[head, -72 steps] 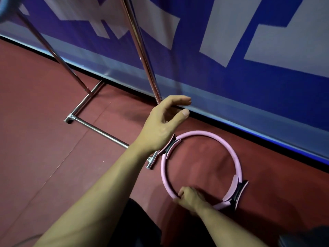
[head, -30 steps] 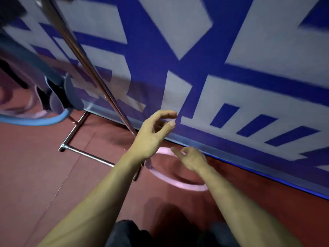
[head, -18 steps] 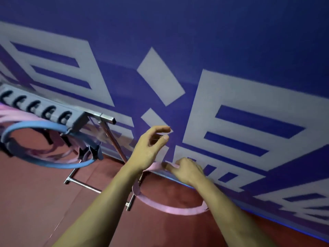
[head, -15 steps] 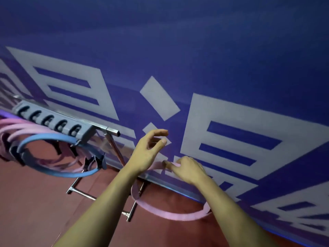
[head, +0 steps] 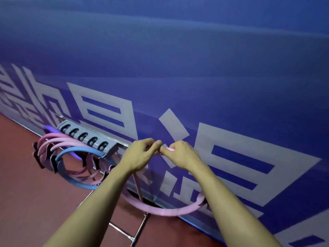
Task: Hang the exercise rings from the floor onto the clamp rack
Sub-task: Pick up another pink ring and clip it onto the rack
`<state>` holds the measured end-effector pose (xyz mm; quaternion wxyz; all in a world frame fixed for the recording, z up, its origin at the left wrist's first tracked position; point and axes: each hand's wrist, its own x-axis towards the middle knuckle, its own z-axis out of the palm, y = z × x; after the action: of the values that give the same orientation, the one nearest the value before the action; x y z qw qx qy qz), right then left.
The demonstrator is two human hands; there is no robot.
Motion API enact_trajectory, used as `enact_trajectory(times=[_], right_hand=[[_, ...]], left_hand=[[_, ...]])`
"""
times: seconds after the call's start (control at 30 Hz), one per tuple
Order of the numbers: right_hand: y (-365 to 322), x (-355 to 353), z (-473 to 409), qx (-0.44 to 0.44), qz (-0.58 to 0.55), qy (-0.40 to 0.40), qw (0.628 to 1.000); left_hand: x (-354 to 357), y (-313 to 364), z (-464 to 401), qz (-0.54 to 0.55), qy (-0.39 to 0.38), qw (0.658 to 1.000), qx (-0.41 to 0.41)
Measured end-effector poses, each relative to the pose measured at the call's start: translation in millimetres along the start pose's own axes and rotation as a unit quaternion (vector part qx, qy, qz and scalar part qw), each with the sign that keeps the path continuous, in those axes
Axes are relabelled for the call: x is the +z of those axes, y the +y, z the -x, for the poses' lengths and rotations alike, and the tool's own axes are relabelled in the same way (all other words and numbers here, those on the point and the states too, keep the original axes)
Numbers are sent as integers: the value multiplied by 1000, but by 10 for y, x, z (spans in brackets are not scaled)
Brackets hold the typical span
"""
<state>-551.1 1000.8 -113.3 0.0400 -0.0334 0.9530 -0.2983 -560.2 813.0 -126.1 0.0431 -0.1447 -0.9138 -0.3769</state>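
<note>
Lifted off the floor since the earlier frames: pink ring [head: 165, 210], then flat on the red floor under the right hand alone, now carried upright in front of the blue banner [head: 195, 59], with both hands on its top. View also tilted up, bringing the rack's upper bar into sight.

Largest first: blue banner with pale block lettering filling the background, red floor [head: 26, 202] below it. Metal rack [head: 137, 227] standing against the banner, base bars on the floor, one upright post rising behind the left forearm. Grey clamp bar [head: 87, 138] along the top of the rack, a row of dark slots, running up and to the left, away from the hands. Several pink rings and one blue ring [head: 78, 151] hanging below it, bunched together.

Left hand [head: 140, 155] and right hand [head: 181, 154] side by side, knuckles nearly touching, fingers curled and pinching the top arc of the pink ring. Lower arc drooping between the forearms, crossing in front of the rack's post, a dark grip pad at its right end.

Key relation: clamp bar's near end just beside and to the left of the left hand, at about the same height; left hand nearer. Whether any slot is free, not clear. Likely next: a short shift left. Open room to the right; crowded rings and the post on the left, a possible snag.
</note>
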Motion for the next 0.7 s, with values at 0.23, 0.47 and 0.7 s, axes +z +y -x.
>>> enact_trajectory(times=[0.23, 0.47, 0.7], right_hand=[[-772, 490, -120, -36, 10, -3, 999], [-1789, 1277, -204, -16, 16, -5, 1000], [-2511, 2007, -320, 20, 16, 11, 1000]], left_hand=[[-705, -625, 229, -19, -17, 1000, -18], [-1569, -1602, 497, 23, -56, 998, 8], [-2128, -2530, 705, 85, -118, 989, 7]])
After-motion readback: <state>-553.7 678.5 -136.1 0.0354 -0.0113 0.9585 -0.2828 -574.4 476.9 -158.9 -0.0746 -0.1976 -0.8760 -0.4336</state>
